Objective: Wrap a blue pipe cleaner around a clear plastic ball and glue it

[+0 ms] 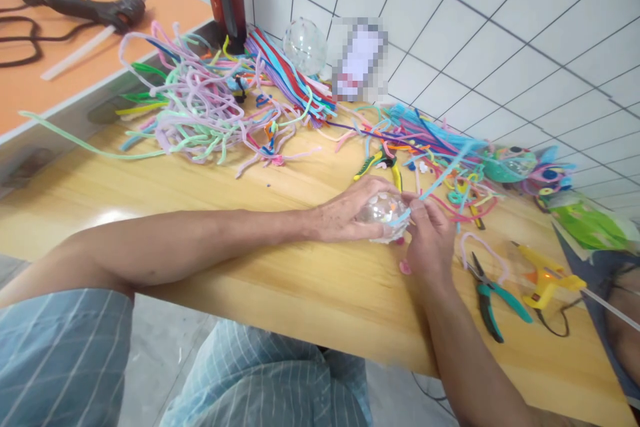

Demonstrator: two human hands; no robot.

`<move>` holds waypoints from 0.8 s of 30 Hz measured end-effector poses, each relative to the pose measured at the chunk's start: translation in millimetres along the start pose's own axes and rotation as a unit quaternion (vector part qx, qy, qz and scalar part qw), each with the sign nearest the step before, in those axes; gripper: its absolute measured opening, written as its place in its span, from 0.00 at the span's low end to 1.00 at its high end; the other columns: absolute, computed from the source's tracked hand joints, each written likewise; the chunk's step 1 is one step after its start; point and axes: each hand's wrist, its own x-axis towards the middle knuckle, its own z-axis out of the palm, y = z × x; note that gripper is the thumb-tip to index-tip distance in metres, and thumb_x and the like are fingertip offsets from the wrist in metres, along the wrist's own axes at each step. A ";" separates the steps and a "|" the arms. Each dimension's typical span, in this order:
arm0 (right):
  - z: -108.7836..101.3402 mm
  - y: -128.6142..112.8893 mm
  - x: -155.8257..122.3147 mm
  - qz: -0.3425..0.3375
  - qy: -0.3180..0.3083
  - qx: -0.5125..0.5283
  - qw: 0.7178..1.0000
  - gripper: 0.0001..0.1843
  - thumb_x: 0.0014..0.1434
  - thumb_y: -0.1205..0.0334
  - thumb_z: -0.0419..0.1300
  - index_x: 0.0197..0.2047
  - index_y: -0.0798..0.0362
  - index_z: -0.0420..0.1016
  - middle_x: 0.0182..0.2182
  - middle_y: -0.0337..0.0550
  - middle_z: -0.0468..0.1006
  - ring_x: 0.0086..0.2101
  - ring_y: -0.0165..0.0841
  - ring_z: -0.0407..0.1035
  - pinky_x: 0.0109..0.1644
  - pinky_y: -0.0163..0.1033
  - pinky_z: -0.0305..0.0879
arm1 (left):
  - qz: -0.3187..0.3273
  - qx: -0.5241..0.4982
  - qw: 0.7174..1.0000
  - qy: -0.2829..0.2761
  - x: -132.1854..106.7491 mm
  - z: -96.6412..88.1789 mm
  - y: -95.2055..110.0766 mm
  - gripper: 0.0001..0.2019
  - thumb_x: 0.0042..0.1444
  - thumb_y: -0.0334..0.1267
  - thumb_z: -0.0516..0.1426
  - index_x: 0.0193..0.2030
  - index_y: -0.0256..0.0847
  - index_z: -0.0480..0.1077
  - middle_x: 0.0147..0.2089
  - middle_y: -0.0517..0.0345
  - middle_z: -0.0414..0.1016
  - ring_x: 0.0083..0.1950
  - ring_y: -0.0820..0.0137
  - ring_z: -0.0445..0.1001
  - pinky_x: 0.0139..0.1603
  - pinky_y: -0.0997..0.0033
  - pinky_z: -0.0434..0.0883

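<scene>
My left hand (345,213) is wrapped round a clear plastic ball (384,208) with small coloured spots inside or on it, just above the wooden table (225,213). At the ball's right side, my right hand (429,230) pinches a light blue pipe cleaner (443,177). One end of this pipe cleaner lies against the ball, and the other sticks up to the right. Beneath the hands are small pink pieces (405,267). Part of the ball is hidden by my left fingers.
Green-handled pliers (493,297) and a yellow glue gun (545,277) lie at right. Yellow-handled pliers (383,163) rest behind my hands. Tangled pipe cleaners (200,107) heap at back left. Another clear ball (305,45) stands by the tiled wall, near a blurred phone (359,60).
</scene>
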 end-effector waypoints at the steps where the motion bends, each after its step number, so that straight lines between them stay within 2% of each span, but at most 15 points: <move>1: 0.0 -0.3 -0.7 -0.006 0.002 -0.003 1.000 0.21 0.61 0.40 0.69 0.44 0.49 0.87 0.40 0.41 0.87 0.36 0.34 0.78 0.39 0.39 0.72 | -0.004 0.003 1.000 0.004 -0.5 0.5 0.3 0.31 0.62 0.55 0.66 0.66 0.45 0.66 0.66 0.42 0.72 0.72 0.52 0.70 0.76 0.43 0.68; 5: 1.8 -3.7 -3.8 -0.028 0.006 -0.001 1.000 0.19 0.61 0.40 0.69 0.39 0.49 0.84 0.36 0.39 0.85 0.35 0.34 0.76 0.42 0.41 0.74 | -0.022 0.005 1.000 0.016 -0.9 2.2 0.8 0.30 0.63 0.56 0.65 0.65 0.44 0.67 0.63 0.43 0.74 0.67 0.53 0.73 0.72 0.46 0.70; 7: 2.9 -5.9 -5.3 -0.034 0.005 0.005 0.999 0.18 0.62 0.41 0.69 0.36 0.49 0.82 0.38 0.40 0.86 0.37 0.35 0.77 0.44 0.42 0.74 | -0.027 0.006 1.000 0.011 -0.2 1.6 1.6 0.31 0.63 0.55 0.65 0.67 0.44 0.66 0.65 0.42 0.74 0.68 0.53 0.73 0.73 0.46 0.70; 10: 3.7 -7.7 -6.7 -0.044 0.004 0.006 0.999 0.17 0.63 0.43 0.69 0.36 0.48 0.82 0.41 0.40 0.86 0.39 0.35 0.77 0.46 0.42 0.73 | -0.018 0.009 1.000 -0.011 1.4 -0.7 4.2 0.31 0.63 0.55 0.65 0.68 0.45 0.67 0.67 0.43 0.74 0.71 0.53 0.72 0.74 0.46 0.68; 16: 3.9 -9.9 -9.9 -0.044 0.000 0.014 0.999 0.16 0.63 0.43 0.68 0.37 0.48 0.82 0.43 0.42 0.87 0.41 0.36 0.78 0.47 0.43 0.74 | -0.021 0.014 1.000 -0.009 2.2 -2.3 10.5 0.25 0.65 0.52 0.64 0.63 0.43 0.70 0.61 0.45 0.78 0.66 0.56 0.75 0.71 0.50 0.71; 20: 4.2 -13.5 -13.3 -0.051 0.003 -0.004 0.999 0.15 0.63 0.44 0.69 0.35 0.47 0.81 0.44 0.43 0.87 0.42 0.39 0.79 0.47 0.45 0.76 | 0.002 0.021 1.000 0.003 0.9 -1.1 10.0 0.25 0.63 0.51 0.65 0.63 0.44 0.70 0.60 0.45 0.78 0.65 0.55 0.75 0.70 0.48 0.71; 24: 3.9 -13.4 -12.2 -0.059 0.006 0.007 0.998 0.14 0.63 0.47 0.69 0.34 0.48 0.81 0.44 0.43 0.87 0.44 0.38 0.79 0.49 0.44 0.76 | 0.032 0.047 0.998 -0.004 -1.3 -0.2 6.3 0.28 0.63 0.50 0.66 0.66 0.45 0.68 0.63 0.42 0.75 0.69 0.54 0.72 0.72 0.46 0.71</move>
